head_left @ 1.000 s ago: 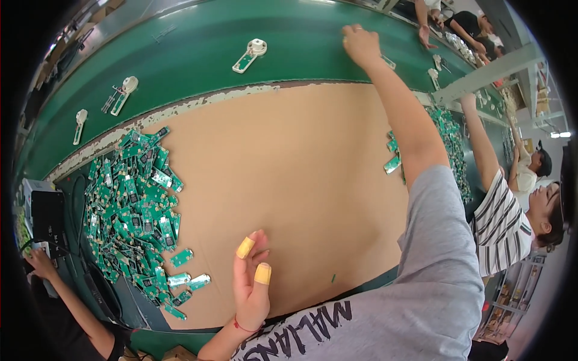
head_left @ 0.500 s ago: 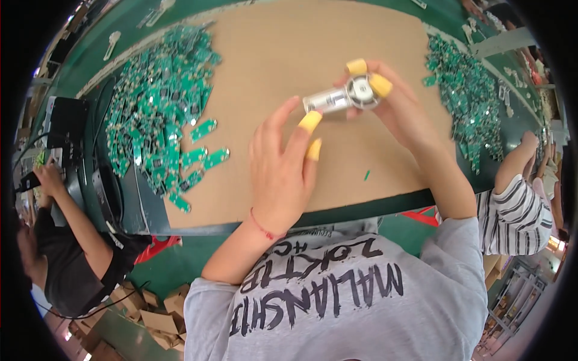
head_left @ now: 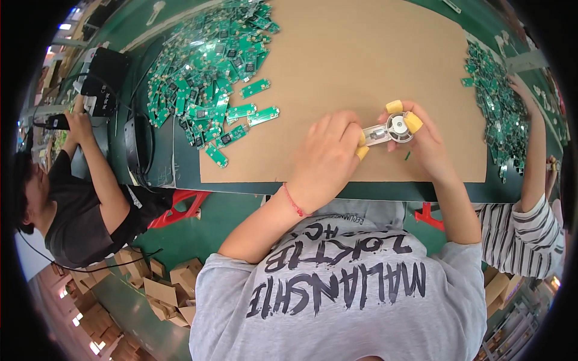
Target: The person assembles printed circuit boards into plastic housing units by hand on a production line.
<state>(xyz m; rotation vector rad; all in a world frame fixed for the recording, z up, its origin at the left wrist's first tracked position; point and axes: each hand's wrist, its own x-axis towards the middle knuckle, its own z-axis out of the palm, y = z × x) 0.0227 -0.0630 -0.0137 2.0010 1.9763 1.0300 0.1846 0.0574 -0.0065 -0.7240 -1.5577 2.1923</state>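
Note:
A white plastic device housing (head_left: 377, 135), long and narrow with a round end holding a pale disc, is held just above the brown board. My right hand (head_left: 430, 150) grips the round end between thumb and fingers, with yellow finger covers on its fingertips. The narrow end sits in the closed fingers of my left hand (head_left: 328, 155), which also wears yellow covers. Those left fingers hide the tip of the housing.
Brown cardboard (head_left: 337, 66) covers the table. Green circuit boards (head_left: 198, 78) lie piled on its left, with several loose ones at the edge; another pile (head_left: 497, 108) is at right. A person in black (head_left: 84, 198) works at left, and a striped sleeve (head_left: 521, 231) shows at right.
My left hand has closed on the narrow end of the housing; its fingers were spread beside it before. Housing and hands appear lower and further right, and the whole view has shifted.

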